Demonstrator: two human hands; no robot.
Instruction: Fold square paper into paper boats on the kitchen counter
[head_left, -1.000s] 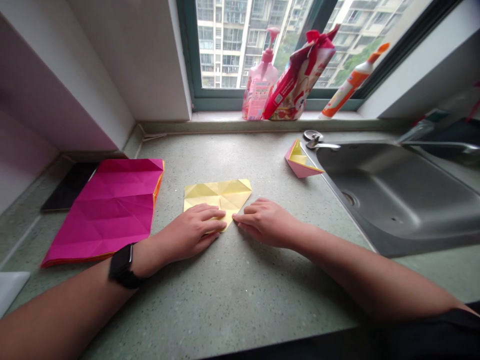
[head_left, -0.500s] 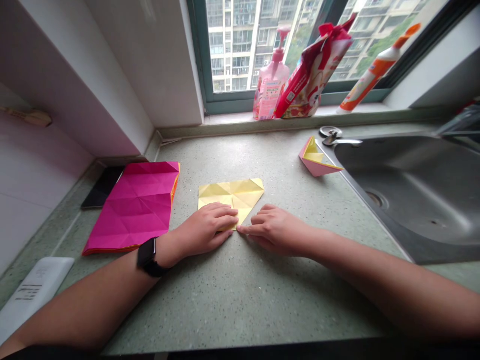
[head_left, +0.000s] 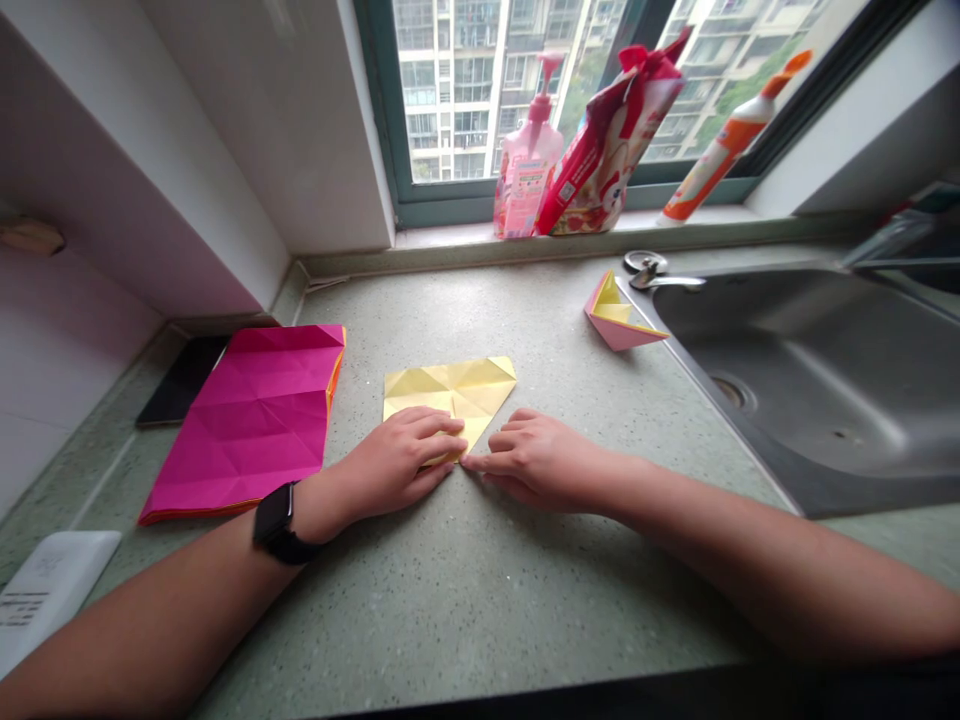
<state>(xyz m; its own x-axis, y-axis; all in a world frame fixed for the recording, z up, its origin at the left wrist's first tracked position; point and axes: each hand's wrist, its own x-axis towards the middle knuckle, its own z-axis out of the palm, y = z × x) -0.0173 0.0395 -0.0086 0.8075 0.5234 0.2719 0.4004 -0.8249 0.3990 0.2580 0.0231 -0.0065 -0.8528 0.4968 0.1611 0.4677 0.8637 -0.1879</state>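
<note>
A creased sheet of yellow origami paper [head_left: 484, 380] lies on the counter with its right side slanting to a point at the near edge. My left hand [head_left: 401, 450] rests flat over its lower left part, fingers stretched out and hiding that area. My right hand [head_left: 544, 460] points its index finger at the paper's near tip and touches there. The other fingers of that hand are loosely curled with nothing visible in them. A pink and yellow folded paper boat [head_left: 619, 325] sits farther back, by the sink.
A stack of creased magenta paper [head_left: 255, 420] lies at left, partly over a dark flat object [head_left: 176, 385]. A white object [head_left: 56, 590] is at lower left. The steel sink [head_left: 795, 480] is at right. A pink pump bottle [head_left: 525, 180], red bag [head_left: 607, 150] and orange-white bottle [head_left: 716, 150] stand on the sill.
The whole view has shifted slightly, so things appear a little farther left. Both hands keep nearly the same place on the yellow paper.
</note>
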